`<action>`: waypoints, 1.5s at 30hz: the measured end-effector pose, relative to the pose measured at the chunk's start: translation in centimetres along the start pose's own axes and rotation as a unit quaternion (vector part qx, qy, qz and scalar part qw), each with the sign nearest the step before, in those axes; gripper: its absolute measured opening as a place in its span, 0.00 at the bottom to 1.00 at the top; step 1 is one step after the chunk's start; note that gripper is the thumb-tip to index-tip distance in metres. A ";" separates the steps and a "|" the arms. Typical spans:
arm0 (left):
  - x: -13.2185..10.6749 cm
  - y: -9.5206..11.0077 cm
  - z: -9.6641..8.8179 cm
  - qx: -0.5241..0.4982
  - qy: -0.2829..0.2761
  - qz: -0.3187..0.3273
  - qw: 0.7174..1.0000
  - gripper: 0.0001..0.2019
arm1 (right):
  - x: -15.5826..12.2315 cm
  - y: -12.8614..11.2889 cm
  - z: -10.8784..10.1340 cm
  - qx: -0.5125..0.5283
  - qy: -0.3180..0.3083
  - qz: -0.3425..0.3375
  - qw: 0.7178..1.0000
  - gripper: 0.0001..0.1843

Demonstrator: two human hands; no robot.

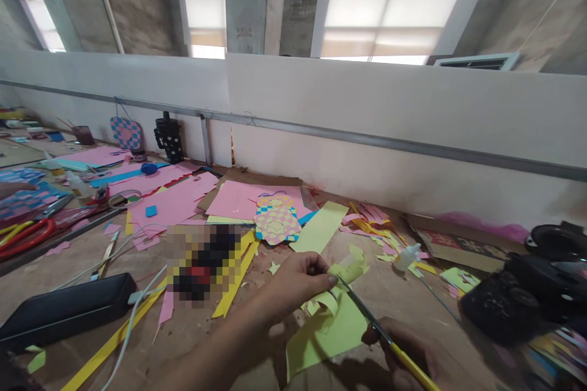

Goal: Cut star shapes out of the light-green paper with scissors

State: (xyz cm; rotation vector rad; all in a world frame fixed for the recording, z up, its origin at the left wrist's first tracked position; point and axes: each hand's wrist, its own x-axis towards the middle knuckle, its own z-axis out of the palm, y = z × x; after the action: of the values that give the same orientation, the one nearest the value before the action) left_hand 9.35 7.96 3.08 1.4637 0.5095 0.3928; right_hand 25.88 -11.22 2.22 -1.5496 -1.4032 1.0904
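Note:
My left hand [300, 284] is closed, thumb and fingers pinching a piece of yellow-green paper [351, 269] with curled, cut edges. In my right hand [408, 348], at the lower right, is a pair of scissors [367, 313] with long metal blades and a yellow handle. The blade tips meet the paper right beside my left thumb. Part of the handle is covered by the fingers. Under both hands lies a larger yellow-green sheet [328, 345]. Just beyond my left hand rests a checkered pink, blue and yellow paper piece [277, 223].
A glue bottle [407, 256] and paper strips [367, 220] lie beyond my right hand. Black objects [509, 293] crowd the right side. On the left are a black case [68, 308], a white cable [131, 324], red-handled scissors [30, 238] and pink sheets [177, 198]. A white partition [367, 128] stands behind.

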 end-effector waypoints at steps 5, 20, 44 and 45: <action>0.0 -0.2 0.2 -0.004 0.014 -0.011 1.000 0.12 | 0.4 0.7 0.7 -0.023 0.020 -0.009 0.999 0.27; -0.2 -0.1 0.4 0.010 0.018 -0.020 1.000 0.12 | 0.3 -2.0 1.0 -0.085 0.048 0.000 0.995 0.27; 0.0 -0.5 0.7 -0.005 -0.001 -0.020 1.000 0.08 | 0.0 1.5 0.2 -0.054 0.050 0.004 0.997 0.28; 0.0 -0.6 0.8 -0.008 0.000 -0.021 1.000 0.07 | 0.0 1.6 0.3 -0.045 0.045 0.003 0.998 0.28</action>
State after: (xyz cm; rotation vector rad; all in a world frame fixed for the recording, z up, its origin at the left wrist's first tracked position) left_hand 9.74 7.26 2.51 1.4341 0.5362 0.3628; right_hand 26.15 -11.39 0.65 -1.6488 -1.4035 0.9597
